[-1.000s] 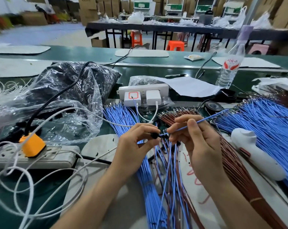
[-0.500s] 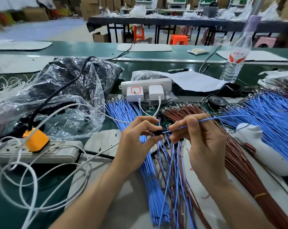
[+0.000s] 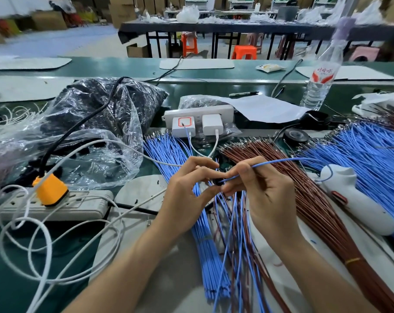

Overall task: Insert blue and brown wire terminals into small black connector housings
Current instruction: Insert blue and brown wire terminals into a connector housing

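Note:
My left hand (image 3: 189,188) pinches a small black connector housing (image 3: 218,182) between thumb and fingers above the mat. My right hand (image 3: 263,188) pinches a blue wire (image 3: 281,161) close to its tip, which meets the housing; the wire arcs away to the right. Under my hands lie a blue wire bundle (image 3: 205,233) and loose blue and brown wires. A brown wire bundle (image 3: 309,199) fans out to the right, with a larger blue wire pile (image 3: 372,159) beyond it.
A white handheld tool (image 3: 358,204) lies between the brown and blue wires. A white power strip with chargers (image 3: 198,118) sits behind, a second strip with an orange plug (image 3: 49,188) at left among white cables, plus plastic bags (image 3: 90,123) and a water bottle (image 3: 320,80).
The hands have stayed together at the housing, with the blue wire's tip pressed closer into it. The camera view has dipped slightly downward.

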Tool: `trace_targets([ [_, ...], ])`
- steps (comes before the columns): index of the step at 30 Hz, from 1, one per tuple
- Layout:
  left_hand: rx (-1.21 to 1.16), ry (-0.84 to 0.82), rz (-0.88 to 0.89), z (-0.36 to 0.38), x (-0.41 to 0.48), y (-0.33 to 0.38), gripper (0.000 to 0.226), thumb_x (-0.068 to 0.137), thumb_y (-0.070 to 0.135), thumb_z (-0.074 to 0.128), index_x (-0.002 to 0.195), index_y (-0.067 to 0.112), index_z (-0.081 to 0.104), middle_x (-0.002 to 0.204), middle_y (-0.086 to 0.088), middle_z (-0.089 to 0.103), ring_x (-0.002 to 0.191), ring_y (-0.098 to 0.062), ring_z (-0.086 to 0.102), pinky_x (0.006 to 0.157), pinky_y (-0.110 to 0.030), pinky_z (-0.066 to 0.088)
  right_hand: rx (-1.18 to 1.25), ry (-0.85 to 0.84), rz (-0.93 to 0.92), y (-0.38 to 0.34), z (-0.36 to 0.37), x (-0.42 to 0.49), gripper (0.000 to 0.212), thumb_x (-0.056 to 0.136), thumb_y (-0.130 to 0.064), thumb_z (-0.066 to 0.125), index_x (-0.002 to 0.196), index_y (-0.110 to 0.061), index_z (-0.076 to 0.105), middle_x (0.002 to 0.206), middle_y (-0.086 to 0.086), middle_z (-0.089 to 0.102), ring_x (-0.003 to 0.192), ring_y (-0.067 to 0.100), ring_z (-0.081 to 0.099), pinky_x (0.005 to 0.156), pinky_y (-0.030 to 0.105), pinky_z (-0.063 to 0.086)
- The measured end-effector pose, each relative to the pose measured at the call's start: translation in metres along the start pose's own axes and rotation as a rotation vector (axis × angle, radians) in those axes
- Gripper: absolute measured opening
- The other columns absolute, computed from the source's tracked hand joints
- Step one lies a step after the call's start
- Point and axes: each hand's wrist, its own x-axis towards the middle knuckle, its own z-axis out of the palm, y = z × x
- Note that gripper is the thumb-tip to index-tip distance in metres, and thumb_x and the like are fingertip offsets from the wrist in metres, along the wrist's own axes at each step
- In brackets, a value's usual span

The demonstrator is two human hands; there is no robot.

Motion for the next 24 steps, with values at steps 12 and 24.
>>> trace_targets([
  [12,-0.183,0.124,-0.039,0.004,-0.001,-0.002,0.026,0.078,0.028,0.076,0.083,0.022,0.051,0.098,0.003,0.064,0.090,-0.019,0.066,0.081,-0.039,0.055,-0.021,-0.101,0.103,0.013,0.003,-0.001,0.021,0.084,-0.033,0.064,0.102,-0.029,0.074,0.104,-0.005,0.061,0.086,0.008,0.062,0.071,0.022,0.049],
  [24,-0.082,0.039,0.050,0.002,0.001,-0.003,0.007,0.082,0.004,0.067,0.088,0.004,0.064,0.098,-0.005,0.062,0.091,-0.018,0.065,0.079,-0.039,0.056,0.389,-0.033,0.420,0.010,0.007,0.004,0.020,0.072,-0.016,0.067,0.091,-0.016,0.074,0.084,0.003,0.075,0.069,0.014,0.067,0.067,0.022,0.057],
])
